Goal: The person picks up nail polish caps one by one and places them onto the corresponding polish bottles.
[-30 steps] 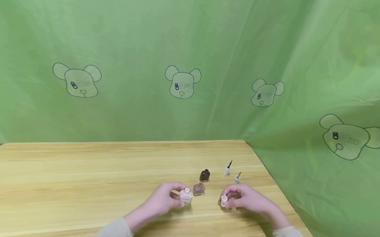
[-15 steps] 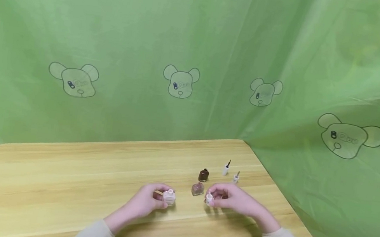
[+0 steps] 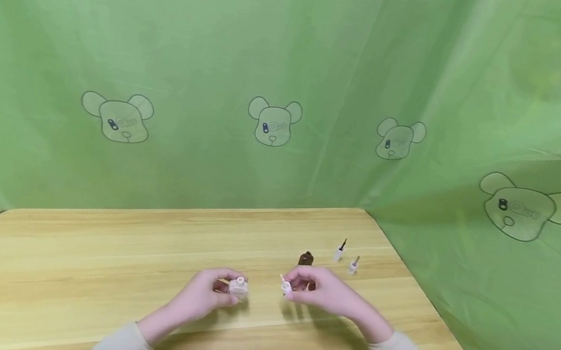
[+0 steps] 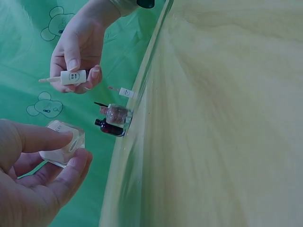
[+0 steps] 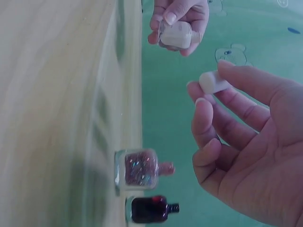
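Pinched by left hand (image 3: 200, 294): pale bottle (image 3: 238, 290), above table (image 3: 119, 272); by right hand (image 3: 324, 290): white brush cap (image 3: 286, 288), apart from bottle. Bottle is judged light, slick, breakable, best held by flat sides.

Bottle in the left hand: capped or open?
Open: the pale bottle in the left hand shows a bare neck; the right hand holds a white brush cap apart from it.

Green printed curtains (image 3: 207, 45) around a wood-grain table (image 3: 67, 266) suggest a studio booth.
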The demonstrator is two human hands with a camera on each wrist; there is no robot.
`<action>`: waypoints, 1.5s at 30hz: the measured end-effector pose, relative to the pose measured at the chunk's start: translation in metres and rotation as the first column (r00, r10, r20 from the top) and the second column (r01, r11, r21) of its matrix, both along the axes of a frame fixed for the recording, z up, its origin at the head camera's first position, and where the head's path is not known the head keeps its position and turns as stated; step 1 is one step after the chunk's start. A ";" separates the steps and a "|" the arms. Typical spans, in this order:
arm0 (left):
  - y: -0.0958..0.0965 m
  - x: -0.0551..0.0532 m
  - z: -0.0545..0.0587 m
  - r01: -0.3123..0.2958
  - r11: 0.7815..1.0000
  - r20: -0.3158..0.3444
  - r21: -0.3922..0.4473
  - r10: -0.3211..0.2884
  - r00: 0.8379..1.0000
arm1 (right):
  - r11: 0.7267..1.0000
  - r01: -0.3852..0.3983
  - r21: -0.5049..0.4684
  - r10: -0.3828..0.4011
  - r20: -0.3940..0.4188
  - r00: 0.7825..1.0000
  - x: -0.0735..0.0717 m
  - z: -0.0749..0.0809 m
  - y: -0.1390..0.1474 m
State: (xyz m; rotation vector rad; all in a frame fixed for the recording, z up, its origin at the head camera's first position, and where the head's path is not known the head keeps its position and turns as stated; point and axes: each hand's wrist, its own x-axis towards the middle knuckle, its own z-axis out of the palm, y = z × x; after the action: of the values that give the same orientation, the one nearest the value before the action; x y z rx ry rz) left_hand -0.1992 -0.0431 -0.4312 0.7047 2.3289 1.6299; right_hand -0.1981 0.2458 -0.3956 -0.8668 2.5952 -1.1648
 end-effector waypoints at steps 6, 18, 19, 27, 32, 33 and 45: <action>-0.005 -0.002 0.005 -0.058 0.998 -0.056 -0.002 0.058 0.997 | 1.000 0.019 0.011 -0.019 -0.037 0.999 -0.007 0.005 -0.011; -0.001 -0.005 0.004 -0.120 0.992 -0.109 0.036 0.123 0.986 | 1.000 0.011 0.009 -0.010 -0.093 0.996 -0.020 0.021 -0.023; 0.000 -0.005 0.004 -0.115 0.992 -0.110 0.043 0.119 0.987 | 1.000 0.012 0.012 -0.011 -0.108 0.994 -0.020 0.022 -0.024; 0.004 0.000 0.001 -0.074 0.996 -0.105 0.054 0.079 0.991 | 1.000 -0.004 -0.007 0.003 -0.143 0.990 -0.018 0.023 -0.035; 0.003 0.000 -0.002 -0.076 0.996 -0.130 0.049 0.081 0.988 | 1.000 0.001 -0.008 -0.003 -0.161 0.987 -0.015 0.025 -0.042; 0.002 0.000 -0.002 -0.079 0.996 -0.129 0.046 0.085 0.988 | 1.000 0.003 -0.007 -0.004 -0.168 0.986 -0.015 0.026 -0.043; -0.002 0.001 -0.001 -0.079 0.997 -0.138 0.016 0.080 0.987 | 1.000 0.000 0.025 0.005 -0.201 0.980 -0.015 0.026 -0.051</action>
State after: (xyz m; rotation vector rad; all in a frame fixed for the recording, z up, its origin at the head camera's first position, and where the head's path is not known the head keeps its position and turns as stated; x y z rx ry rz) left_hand -0.1986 -0.0451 -0.4320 0.7594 2.4769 1.6777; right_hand -0.2134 0.1949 -0.3696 -1.0318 2.7594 -1.0941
